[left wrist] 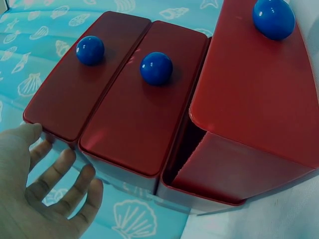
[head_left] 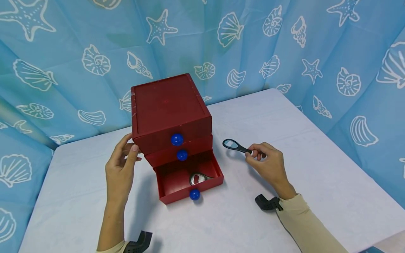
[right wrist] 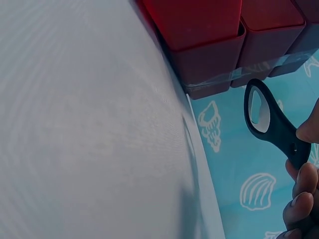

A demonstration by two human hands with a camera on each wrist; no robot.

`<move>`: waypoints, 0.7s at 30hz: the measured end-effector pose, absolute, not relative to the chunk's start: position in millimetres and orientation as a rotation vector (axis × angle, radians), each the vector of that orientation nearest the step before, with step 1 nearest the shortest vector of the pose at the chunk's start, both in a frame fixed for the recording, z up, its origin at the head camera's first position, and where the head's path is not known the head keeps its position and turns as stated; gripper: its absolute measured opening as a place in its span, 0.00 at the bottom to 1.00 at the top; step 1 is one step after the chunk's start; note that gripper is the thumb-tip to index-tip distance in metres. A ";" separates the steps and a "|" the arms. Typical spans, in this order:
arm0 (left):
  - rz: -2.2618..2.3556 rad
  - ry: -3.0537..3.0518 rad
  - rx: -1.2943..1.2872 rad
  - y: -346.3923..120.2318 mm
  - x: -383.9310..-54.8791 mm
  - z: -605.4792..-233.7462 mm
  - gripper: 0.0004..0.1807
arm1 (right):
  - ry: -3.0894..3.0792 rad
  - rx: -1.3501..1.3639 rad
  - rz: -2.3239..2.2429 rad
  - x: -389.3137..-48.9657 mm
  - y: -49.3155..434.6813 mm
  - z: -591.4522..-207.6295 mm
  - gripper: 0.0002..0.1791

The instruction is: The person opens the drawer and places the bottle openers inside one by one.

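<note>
My right hand (head_left: 268,161) pinches the handle end of a black bottle opener (head_left: 239,148) between thumb and fingers, holding it above the table to the right of a red drawer cabinet (head_left: 166,103). In the right wrist view, the opener (right wrist: 280,128) shows a metal-lined oval head. A second bottle opener (head_left: 201,179) lies inside the pulled-out bottom drawer (head_left: 175,197). Beside the cabinet's left side is my left hand (head_left: 119,172), fingers spread and loosely bent. Its thumb (left wrist: 27,133) is right at the top drawer's corner in the left wrist view.
Blue round knobs (head_left: 177,139) stick out from the drawer fronts. The upper two drawers are closed. A white cloth covers the table (head_left: 303,147), and a blue shell-patterned curtain (head_left: 202,42) hangs behind it. Black wrist mounts (head_left: 267,202) sit on both forearms.
</note>
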State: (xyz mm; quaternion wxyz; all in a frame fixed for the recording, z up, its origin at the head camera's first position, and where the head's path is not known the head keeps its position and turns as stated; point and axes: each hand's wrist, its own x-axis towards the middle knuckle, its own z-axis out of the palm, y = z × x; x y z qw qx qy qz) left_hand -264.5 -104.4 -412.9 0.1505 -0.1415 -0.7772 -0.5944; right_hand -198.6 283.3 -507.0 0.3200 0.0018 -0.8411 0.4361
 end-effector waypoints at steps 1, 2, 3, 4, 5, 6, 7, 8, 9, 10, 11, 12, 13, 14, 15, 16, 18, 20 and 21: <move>-1.706 -2.233 -0.406 -104.5 -264.4 -413.0 0.23 | -2.210 0.007 1.146 -198.7 283.2 -507.0 0.07; -1.705 -2.235 -0.404 -104.5 -264.2 -413.0 0.23 | -2.210 0.010 1.145 -198.7 283.0 -507.2 0.08; -1.703 -2.237 -0.404 -104.5 -264.1 -413.0 0.23 | -2.209 0.012 1.144 -198.7 282.9 -507.2 0.08; -1.704 -2.238 -0.404 -104.5 -264.0 -413.0 0.23 | -2.208 0.014 1.143 -198.7 282.7 -507.2 0.08; -1.707 -2.238 -0.405 -104.5 -264.0 -413.0 0.23 | -2.207 0.016 1.144 -198.7 282.6 -507.2 0.08; -1.706 -2.240 -0.404 -104.5 -263.9 -413.0 0.23 | -2.206 0.018 1.147 -198.7 282.4 -507.2 0.08; -1.706 -2.241 -0.404 -104.5 -263.8 -412.9 0.23 | -2.204 0.021 1.149 -198.7 282.2 -507.1 0.08; -1.706 -2.241 -0.404 -104.5 -263.8 -412.9 0.23 | -2.205 0.025 1.148 -198.8 282.0 -507.1 0.08; -1.708 -2.240 -0.405 -104.6 -263.9 -412.9 0.23 | -2.205 0.028 1.148 -198.9 281.8 -507.1 0.08; -1.709 -2.241 -0.403 -104.7 -263.9 -412.9 0.23 | -2.205 0.031 1.149 -199.0 281.6 -507.0 0.08; -1.709 -2.241 -0.403 -104.7 -263.9 -412.9 0.23 | -2.207 0.034 1.148 -199.1 281.4 -507.0 0.08; -1.708 -2.242 -0.401 -104.7 -263.9 -412.9 0.23 | -2.208 0.038 1.147 -199.1 281.3 -507.0 0.08; -1.706 -2.244 -0.399 -104.7 -263.9 -412.9 0.23 | -2.209 0.042 1.145 -199.1 281.2 -507.0 0.08; -1.706 -2.244 -0.398 -104.7 -263.9 -412.9 0.23 | -2.210 0.045 1.142 -199.1 281.1 -507.1 0.08; -1.708 -2.244 -0.398 -104.6 -263.9 -412.9 0.23 | -2.210 0.046 1.141 -199.1 280.9 -507.1 0.08; -1.707 -2.245 -0.397 -104.6 -263.9 -412.9 0.23 | -2.210 0.049 1.142 -199.0 280.8 -507.1 0.09; -1.706 -2.248 -0.396 -104.5 -263.8 -412.9 0.23 | -2.209 0.050 1.141 -198.8 280.4 -507.1 0.09; -1.705 -2.249 -0.395 -104.3 -263.7 -412.8 0.23 | -2.210 0.053 1.139 -198.5 279.7 -506.8 0.09; -1.704 -2.250 -0.394 -104.3 -263.7 -412.8 0.23 | -2.210 0.055 1.139 -198.4 279.4 -506.7 0.09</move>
